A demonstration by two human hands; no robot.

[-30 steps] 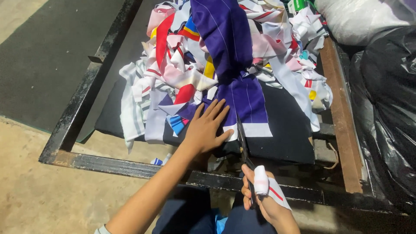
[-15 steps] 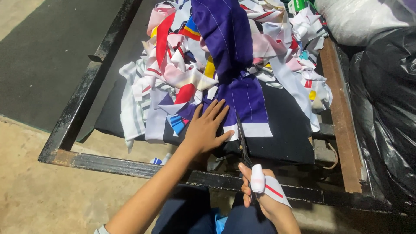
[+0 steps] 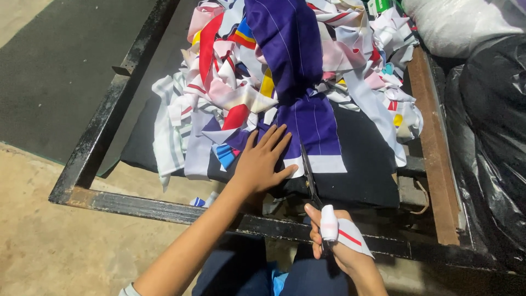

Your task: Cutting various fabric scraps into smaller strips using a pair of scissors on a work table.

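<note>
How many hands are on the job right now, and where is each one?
2. The left hand lies flat on the purple striped fabric. The right hand, wrapped in cloth, grips the scissors at the fabric's near edge. No other hands show.

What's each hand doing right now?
Left hand: open, pressed flat on the purple striped cloth.
Right hand: closed around the scissors, thumb wrapped in white cloth.

The left hand (image 3: 260, 164) lies flat, palm down, fingers spread and pointing away, its forearm stretched forward. The right hand (image 3: 334, 241) sits lower and nearer the body, fingers curled closed, thumb up.
</note>
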